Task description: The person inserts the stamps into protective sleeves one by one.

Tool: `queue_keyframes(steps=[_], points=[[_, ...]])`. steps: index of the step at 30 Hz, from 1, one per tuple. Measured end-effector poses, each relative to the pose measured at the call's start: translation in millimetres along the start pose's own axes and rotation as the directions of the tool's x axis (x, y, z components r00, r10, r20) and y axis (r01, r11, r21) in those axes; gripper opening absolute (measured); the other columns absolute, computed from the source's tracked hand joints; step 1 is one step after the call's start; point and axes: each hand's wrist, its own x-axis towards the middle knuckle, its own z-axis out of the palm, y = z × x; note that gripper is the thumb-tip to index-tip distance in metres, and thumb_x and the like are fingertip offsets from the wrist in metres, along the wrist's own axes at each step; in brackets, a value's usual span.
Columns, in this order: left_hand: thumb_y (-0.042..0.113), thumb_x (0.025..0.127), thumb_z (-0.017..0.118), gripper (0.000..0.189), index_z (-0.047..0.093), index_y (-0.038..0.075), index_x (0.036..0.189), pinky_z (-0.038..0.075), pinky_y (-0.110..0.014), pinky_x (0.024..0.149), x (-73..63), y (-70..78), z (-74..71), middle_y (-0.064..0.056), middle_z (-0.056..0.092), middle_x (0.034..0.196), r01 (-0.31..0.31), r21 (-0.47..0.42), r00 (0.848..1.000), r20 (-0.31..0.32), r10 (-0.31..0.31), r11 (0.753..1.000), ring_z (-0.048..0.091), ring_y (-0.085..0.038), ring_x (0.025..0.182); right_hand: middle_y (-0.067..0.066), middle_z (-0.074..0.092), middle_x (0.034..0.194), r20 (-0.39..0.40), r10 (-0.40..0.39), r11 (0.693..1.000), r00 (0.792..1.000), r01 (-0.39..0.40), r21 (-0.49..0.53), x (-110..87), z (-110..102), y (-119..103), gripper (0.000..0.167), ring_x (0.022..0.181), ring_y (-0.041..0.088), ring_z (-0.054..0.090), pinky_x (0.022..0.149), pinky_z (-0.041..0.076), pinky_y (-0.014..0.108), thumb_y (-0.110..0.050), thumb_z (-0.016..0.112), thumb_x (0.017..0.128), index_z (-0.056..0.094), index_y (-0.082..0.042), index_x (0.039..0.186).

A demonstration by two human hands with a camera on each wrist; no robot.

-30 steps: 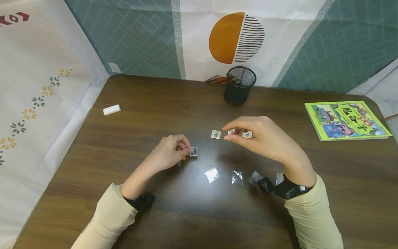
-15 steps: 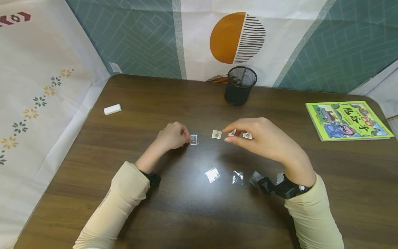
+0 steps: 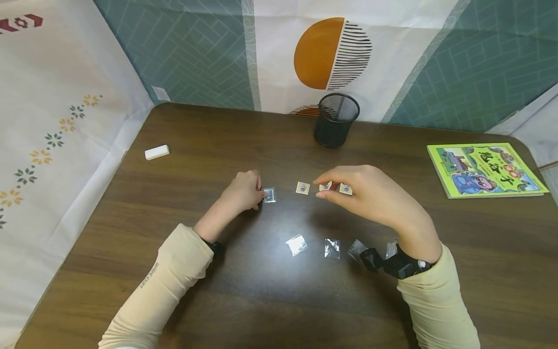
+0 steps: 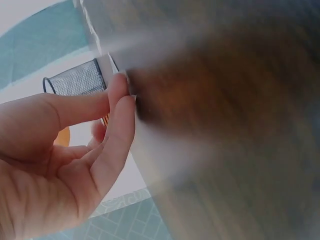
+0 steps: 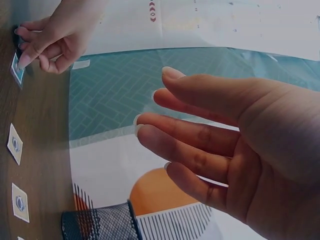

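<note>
Small square blue card with a pale border (image 3: 270, 195), just above or on the brown wooden tabletop (image 3: 261, 300), left of three small square cream cards (image 3: 302, 188). Pinched by one edge in the left hand (image 3: 244, 190), probably to leave most of the face uncovered. Right hand (image 3: 368, 194) raised near the cream row, fingers loosely curved around nothing, perhaps to avoid disturbing it; gaps between, likely for easy separate handling.

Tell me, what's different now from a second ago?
The left hand has moved the small blue card forward, roughly level with the beige cards, and still holds it. The right hand, beige cards and clear packets stayed put.
</note>
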Motion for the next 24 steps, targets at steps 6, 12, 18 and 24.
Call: queue_keyframes(steps=[6, 12, 18, 24], points=[[0.028, 0.085, 0.068, 0.025, 0.052, 0.011, 0.076, 0.04, -0.03, 0.051, -7.1, 1.3, -6.7, -0.004, 0.059, 0.073, -0.011, 0.163, 0.999, -0.028, 0.016, 0.987, 0.058, -0.018, 0.062, -0.009, 0.066, 0.089, 0.021, 0.014, 1.0, 1.0, -0.014, 0.0, -0.1, -0.5, 2.2, 0.022, 0.079, 0.007, 0.058, 0.066, 0.047, 0.03, -0.025, 0.068, 0.086, 0.069, -0.016, 0.107], [0.036, 0.081, 0.073, 0.025, 0.058, 0.016, 0.078, 0.04, -0.031, 0.053, -38.3, 19.1, 1.6, 0.003, 0.058, 0.068, -0.101, 0.178, 0.995, 0.012, 0.1, 0.979, 0.053, -0.015, 0.06, -0.007, 0.068, 0.09, -0.008, 0.03, 0.999, 1.0, -0.03, 0.018, -0.2, -0.1, 7.8, 0.021, 0.079, 0.007, 0.059, 0.068, 0.05, 0.031, -0.021, 0.07, 0.085, 0.07, -0.015, 0.105], [0.038, 0.075, 0.077, 0.036, 0.063, 0.011, 0.094, 0.044, -0.027, 0.057, -74.4, 51.3, 24.1, 0.01, 0.055, 0.063, -0.245, 0.125, 0.963, 0.145, 0.226, 0.962, 0.052, -0.006, 0.057, -0.004, 0.069, 0.093, 0.001, 0.049, 0.998, 0.999, -0.049, 0.04, 3.9, 5.0, 19.6, 0.022, 0.083, 0.01, 0.062, 0.072, 0.051, 0.032, -0.018, 0.072, 0.083, 0.07, -0.012, 0.104], [0.038, 0.076, 0.076, 0.035, 0.062, 0.011, 0.094, 0.044, -0.027, 0.058, -90.7, 63.6, 25.5, 0.008, 0.058, 0.073, -0.302, 0.14, 0.953, 0.065, 0.295, 0.943, 0.053, -0.006, 0.062, -0.002, 0.07, 0.094, 0.028, 0.109, 0.993, 0.994, -0.11, 0.039, 10.4, 10.9, 32.6, 0.021, 0.085, 0.013, 0.064, 0.071, 0.049, 0.034, -0.016, 0.071, 0.084, 0.07, -0.012, 0.104]])
